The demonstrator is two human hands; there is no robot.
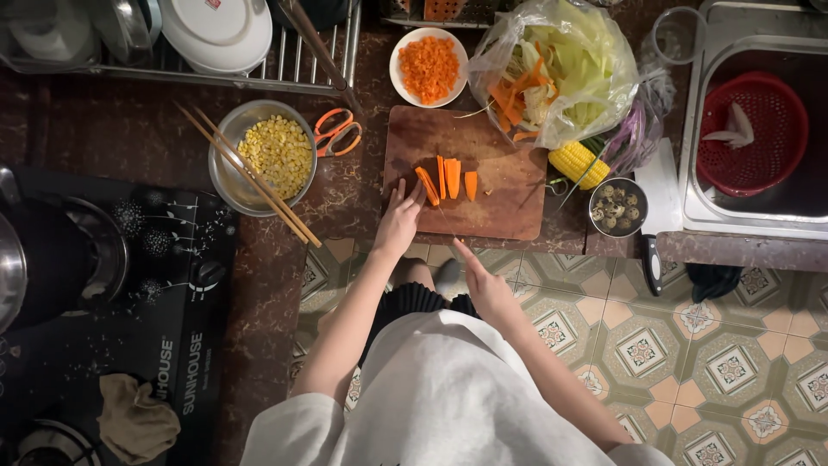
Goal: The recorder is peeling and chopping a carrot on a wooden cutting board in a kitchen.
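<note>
A brown wooden cutting board [500, 207] lies on the dark stone counter with several orange carrot sticks [450, 179] on it. My left hand [398, 216] rests flat on the board's left part. Its fingers are spread and the fingertips touch the leftmost carrot stick [426, 185]. My right hand [483, 280] hovers just off the counter's front edge, below the board, pointing toward the carrots. Whether it holds a thin blade is unclear from this angle.
A white bowl of diced carrot [429, 67] and a plastic bag of vegetable scraps [561, 65] sit behind the board. Corn cob [578, 164], bowl of quail eggs [618, 207] and black-handled knife [651, 259] lie right. Left are a corn-kernel bowl [274, 155], chopsticks [246, 173] and orange scissors [338, 132]. A sink with a red colander [750, 134] is far right, and a stove [112, 285] is left.
</note>
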